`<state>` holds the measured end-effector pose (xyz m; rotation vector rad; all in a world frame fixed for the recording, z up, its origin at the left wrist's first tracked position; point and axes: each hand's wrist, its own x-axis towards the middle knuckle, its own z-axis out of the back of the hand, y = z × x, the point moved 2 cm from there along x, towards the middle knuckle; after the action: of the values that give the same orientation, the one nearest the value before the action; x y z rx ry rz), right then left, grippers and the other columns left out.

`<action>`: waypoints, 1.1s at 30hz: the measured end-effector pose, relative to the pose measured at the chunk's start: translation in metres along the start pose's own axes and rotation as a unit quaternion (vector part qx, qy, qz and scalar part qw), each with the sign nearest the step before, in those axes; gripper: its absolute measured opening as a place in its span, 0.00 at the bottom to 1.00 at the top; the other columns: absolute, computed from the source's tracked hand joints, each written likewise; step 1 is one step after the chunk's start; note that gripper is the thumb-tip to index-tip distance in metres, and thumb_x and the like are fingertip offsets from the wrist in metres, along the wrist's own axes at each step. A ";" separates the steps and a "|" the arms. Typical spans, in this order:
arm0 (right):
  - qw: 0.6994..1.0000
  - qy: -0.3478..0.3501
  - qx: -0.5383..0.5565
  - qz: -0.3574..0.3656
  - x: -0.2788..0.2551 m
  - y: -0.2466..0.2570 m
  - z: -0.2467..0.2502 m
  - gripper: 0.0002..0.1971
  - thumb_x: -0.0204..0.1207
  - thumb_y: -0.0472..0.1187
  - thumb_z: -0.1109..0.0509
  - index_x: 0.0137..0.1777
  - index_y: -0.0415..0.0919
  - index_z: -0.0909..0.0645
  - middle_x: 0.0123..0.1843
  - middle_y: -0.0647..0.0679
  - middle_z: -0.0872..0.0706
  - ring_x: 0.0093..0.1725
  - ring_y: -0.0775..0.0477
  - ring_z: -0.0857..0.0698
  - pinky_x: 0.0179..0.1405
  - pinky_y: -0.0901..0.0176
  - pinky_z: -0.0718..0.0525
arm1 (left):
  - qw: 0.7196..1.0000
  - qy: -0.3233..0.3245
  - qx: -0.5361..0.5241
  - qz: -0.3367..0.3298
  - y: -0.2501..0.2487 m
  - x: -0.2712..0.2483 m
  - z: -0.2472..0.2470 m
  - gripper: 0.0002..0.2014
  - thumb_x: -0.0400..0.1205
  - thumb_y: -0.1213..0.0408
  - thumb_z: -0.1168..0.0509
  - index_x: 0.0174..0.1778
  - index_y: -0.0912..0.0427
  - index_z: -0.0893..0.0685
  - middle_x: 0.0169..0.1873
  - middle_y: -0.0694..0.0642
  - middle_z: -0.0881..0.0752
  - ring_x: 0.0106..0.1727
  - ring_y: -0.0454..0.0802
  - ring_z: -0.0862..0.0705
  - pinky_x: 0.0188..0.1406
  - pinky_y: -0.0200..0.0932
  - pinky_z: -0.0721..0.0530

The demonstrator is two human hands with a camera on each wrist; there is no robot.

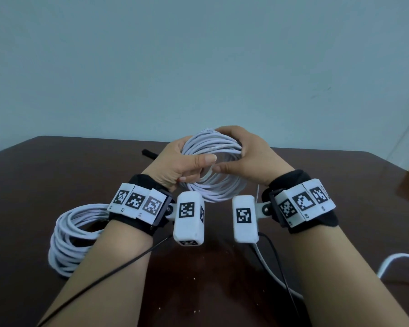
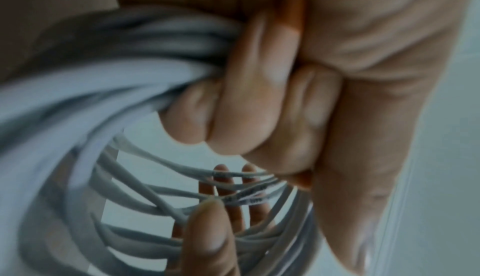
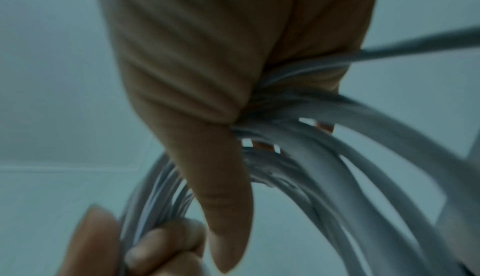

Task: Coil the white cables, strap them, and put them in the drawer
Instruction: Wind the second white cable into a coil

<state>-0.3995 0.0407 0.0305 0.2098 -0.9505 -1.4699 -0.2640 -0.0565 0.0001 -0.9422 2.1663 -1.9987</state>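
Observation:
Both hands hold a coil of white cable up above the dark table. My left hand grips the coil's left side, fingers curled round the strands, thumb stretched toward the middle. My right hand grips the coil's right side, with the strands bunched in its palm. A loose length of the same cable trails from the coil down over the table's front. A second coil of white cable lies on the table at the left, partly hidden by my left forearm.
A thin black strap or tie lies on the table behind my left hand. Another bit of white cable loops in at the right edge. A pale blue wall rises behind the table. No drawer shows.

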 end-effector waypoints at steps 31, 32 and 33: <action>0.987 -0.130 0.058 -0.080 0.007 -0.011 -0.015 0.20 0.80 0.47 0.34 0.29 0.45 0.37 0.26 0.51 0.34 0.25 0.53 0.36 0.25 0.64 0.36 | 0.993 -0.109 -0.021 0.027 0.012 0.010 0.000 0.14 0.72 0.55 0.27 0.41 0.63 0.20 0.24 0.55 0.16 0.30 0.49 0.14 0.56 0.62 0.16; 0.986 -0.131 0.057 -0.084 0.007 -0.010 -0.015 0.19 0.80 0.46 0.34 0.29 0.44 0.36 0.26 0.51 0.33 0.26 0.53 0.35 0.25 0.64 0.36 | 0.994 -0.103 -0.024 0.025 0.012 0.009 0.002 0.20 0.68 0.53 0.22 0.46 0.62 0.18 0.31 0.56 0.12 0.38 0.51 0.11 0.58 0.62 0.18; 0.986 -0.131 0.057 -0.089 0.007 -0.010 -0.015 0.19 0.80 0.46 0.34 0.30 0.44 0.35 0.27 0.51 0.33 0.26 0.52 0.35 0.26 0.62 0.35 | 0.994 -0.094 -0.035 0.030 0.014 0.008 0.005 0.28 0.60 0.52 0.17 0.50 0.62 0.16 0.38 0.57 0.10 0.45 0.52 0.11 0.59 0.61 0.18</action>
<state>-0.3982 0.0262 0.0172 0.1911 -1.2572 -1.6343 -0.2743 -0.0653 -0.0109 -1.0157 2.1470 -1.7411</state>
